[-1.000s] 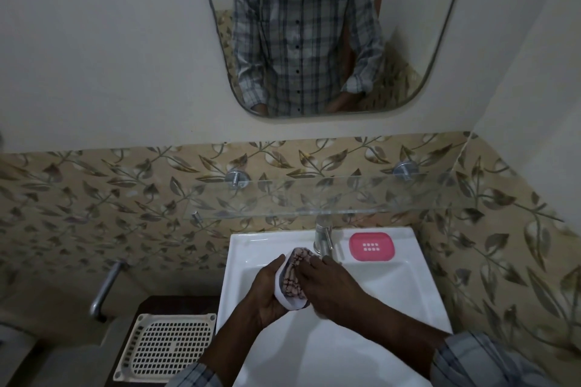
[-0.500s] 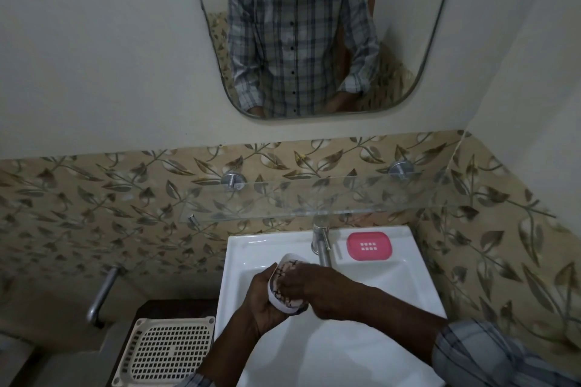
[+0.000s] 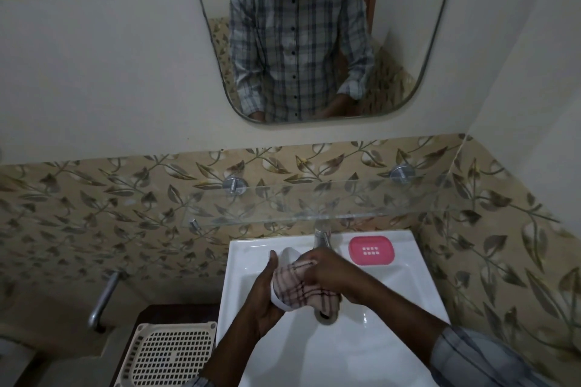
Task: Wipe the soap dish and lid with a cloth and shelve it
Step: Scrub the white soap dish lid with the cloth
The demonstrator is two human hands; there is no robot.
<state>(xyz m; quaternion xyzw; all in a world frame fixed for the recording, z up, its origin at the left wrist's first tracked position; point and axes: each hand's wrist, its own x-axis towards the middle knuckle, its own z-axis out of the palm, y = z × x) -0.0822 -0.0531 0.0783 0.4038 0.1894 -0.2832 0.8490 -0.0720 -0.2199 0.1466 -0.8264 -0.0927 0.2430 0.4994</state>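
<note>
Over the white sink (image 3: 393,298), my left hand (image 3: 264,298) holds a white oval soap dish piece (image 3: 287,256) by its edge. My right hand (image 3: 327,273) presses a checked cloth (image 3: 298,287) against that white piece, covering most of it. I cannot tell whether the white piece is the lid or the base. A pink soap dish part (image 3: 371,250) with a grid of small holes lies on the sink's back rim, right of the tap (image 3: 322,236). A glass shelf (image 3: 314,201) runs along the tiled wall just above the sink.
A cream perforated tray (image 3: 166,355) rests on a dark stand left of the sink. A metal pipe handle (image 3: 102,302) sticks out of the left wall. A mirror (image 3: 308,34) hangs above the shelf. The drain (image 3: 327,316) lies under the cloth's lower end.
The cloth has spread further over the white piece, and my right hand has shifted right and down across it. The pink part has stayed in place.
</note>
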